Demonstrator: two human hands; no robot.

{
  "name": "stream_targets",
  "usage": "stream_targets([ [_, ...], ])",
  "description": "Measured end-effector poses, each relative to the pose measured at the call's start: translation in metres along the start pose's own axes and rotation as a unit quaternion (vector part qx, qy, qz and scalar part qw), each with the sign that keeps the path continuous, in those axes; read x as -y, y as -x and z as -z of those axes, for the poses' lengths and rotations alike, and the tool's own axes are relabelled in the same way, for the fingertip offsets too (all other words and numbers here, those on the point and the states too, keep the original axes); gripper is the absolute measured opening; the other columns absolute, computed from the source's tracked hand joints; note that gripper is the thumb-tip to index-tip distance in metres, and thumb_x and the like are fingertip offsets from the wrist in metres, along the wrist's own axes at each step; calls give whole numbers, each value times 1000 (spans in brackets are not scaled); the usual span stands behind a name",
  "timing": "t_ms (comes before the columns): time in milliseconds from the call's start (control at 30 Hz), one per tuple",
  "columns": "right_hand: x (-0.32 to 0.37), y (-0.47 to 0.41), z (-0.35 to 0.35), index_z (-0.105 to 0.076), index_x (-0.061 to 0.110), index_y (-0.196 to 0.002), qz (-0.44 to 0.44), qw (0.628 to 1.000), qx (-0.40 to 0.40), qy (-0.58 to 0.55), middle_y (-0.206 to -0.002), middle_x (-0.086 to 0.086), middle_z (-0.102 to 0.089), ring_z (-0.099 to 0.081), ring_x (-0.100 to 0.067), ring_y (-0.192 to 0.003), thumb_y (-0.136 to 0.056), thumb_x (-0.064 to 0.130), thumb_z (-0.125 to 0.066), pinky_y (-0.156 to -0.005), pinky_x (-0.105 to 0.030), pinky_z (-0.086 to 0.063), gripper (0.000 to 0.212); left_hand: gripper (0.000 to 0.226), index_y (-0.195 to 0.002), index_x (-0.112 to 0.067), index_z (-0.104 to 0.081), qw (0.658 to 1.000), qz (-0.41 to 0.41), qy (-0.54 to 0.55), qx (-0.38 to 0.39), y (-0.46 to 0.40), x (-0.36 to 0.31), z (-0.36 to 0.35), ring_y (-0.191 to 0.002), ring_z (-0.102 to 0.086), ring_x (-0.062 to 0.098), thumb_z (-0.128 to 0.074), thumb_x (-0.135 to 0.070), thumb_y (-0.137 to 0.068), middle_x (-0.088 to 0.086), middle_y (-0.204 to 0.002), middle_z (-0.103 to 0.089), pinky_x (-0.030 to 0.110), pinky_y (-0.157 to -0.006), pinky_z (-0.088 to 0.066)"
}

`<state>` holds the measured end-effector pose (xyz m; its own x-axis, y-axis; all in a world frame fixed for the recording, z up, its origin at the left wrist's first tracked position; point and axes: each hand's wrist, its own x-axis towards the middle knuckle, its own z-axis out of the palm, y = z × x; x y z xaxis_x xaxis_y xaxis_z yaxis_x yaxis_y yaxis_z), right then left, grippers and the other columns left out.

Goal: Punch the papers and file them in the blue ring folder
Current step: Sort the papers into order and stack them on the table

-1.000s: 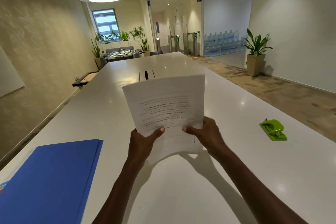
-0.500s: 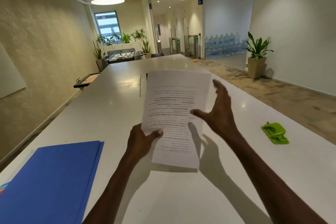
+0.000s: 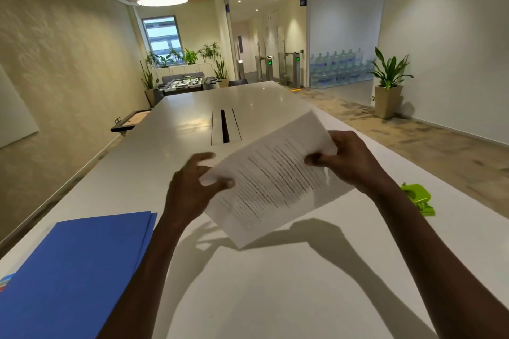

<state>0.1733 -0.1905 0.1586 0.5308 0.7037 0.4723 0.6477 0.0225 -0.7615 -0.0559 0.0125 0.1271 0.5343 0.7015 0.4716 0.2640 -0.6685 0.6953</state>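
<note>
I hold a thin stack of printed white papers (image 3: 275, 184) in the air above the white table (image 3: 275, 297), turned sideways and tilted. My left hand (image 3: 192, 190) pinches the stack's left corner. My right hand (image 3: 349, 162) grips its upper right edge. The blue ring folder (image 3: 74, 272) lies closed and flat on the table at the lower left. A green hole punch (image 3: 417, 198) sits on the table to the right, partly hidden behind my right forearm.
A long cable slot (image 3: 224, 129) runs along the table's middle, beyond the papers. The table's right edge borders a carpeted floor with a potted plant (image 3: 388, 82). A wall runs close along the left side.
The papers have turned from upright to sideways. My right hand, off the stack half a second ago, now grips its far edge; my left hand has shifted to the left corner.
</note>
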Motion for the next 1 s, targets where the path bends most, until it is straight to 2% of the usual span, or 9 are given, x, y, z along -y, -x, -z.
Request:
stream_targets([
  [133, -28, 6, 0, -72, 15, -104, -105, 990, -3, -99, -97, 3, -75, -71, -18, -87, -70, 18, -83, -78, -37, -55, 36, 97, -143, -19, -33, 960, 140, 217, -111, 5, 12, 3, -105, -61, 16, -87, -33, -64, -5, -121, -58, 32, -83, -52],
  [233, -44, 12, -9, -72, 14, -103, -171, 969, -6, -178, -99, -1, -75, -71, -25, -90, -67, 17, -84, -82, -46, -57, 38, 69, -133, -12, -52, 912, 178, 368, 31, 12, 16, -4, -109, -67, 21, -80, -38, -75, 6, -121, -68, 41, -95, -52],
  [300, -49, 17, -19, -70, 14, -106, -190, 966, -24, -173, -101, -2, -74, -70, -23, -88, -70, 17, -82, -72, -38, -56, 38, 43, -121, -11, -64, 892, 187, 401, 95, 19, 13, -11, -105, -69, 17, -73, -29, -83, 4, -113, -73, 35, -96, -52],
  [333, -50, 19, -23, -69, 13, -108, -194, 966, -41, -166, -101, -2, -73, -69, -22, -86, -72, 17, -81, -66, -33, -53, 39, 44, -119, -11, -65, 886, 192, 410, 96, 20, 15, -15, -105, -69, 18, -75, -27, -79, 5, -112, -73, 37, -98, -50],
  [433, -51, 22, -33, -66, 13, -109, -176, 964, -95, -176, -98, 1, -70, -68, -16, -84, -75, 16, -79, -60, -25, -51, 36, 45, -120, -12, -64, 919, 181, 346, 49, 18, 15, -24, -103, -69, 23, -76, -26, -79, 4, -108, -74, 49, -99, -49],
  [567, -45, 24, -37, -67, 19, -105, -131, 968, -127, -173, -92, 14, -68, -66, -3, -81, -77, 19, -78, -60, -16, -49, 30, 21, -104, -29, -61, 942, 160, 295, -18, 12, 14, -31, -91, -69, 19, -69, -20, -87, -1, -98, -72, 42, -82, -56],
  [667, -54, 30, -46, -69, 18, -106, -135, 965, -138, -179, -94, 9, -72, -69, -6, -82, -75, 19, -79, -66, -20, -55, 32, 21, -101, -30, -60, 945, 156, 286, -31, 16, 18, -37, -88, -70, 18, -72, -22, -85, 1, -98, -71, 37, -75, -58],
  [833, -95, 63, -81, -67, 17, -103, -205, 955, -104, -188, -92, 3, -71, -70, -20, -88, -73, 7, -79, -63, -19, -55, 34, 41, -115, -13, -63, 939, 230, 255, -7, 48, 47, -63, -97, -68, 25, -78, -21, -78, 6, -105, -71, 34, -81, -55],
  [1000, -92, 64, -82, -66, 12, -108, -218, 958, -90, -166, -91, 5, -69, -65, -5, -81, -74, 7, -78, -55, -11, -50, 36, 50, -122, -8, -61, 941, 244, 233, -19, 52, 54, -66, -96, -66, 24, -80, -20, -77, 8, -107, -70, 39, -91, -53],
])
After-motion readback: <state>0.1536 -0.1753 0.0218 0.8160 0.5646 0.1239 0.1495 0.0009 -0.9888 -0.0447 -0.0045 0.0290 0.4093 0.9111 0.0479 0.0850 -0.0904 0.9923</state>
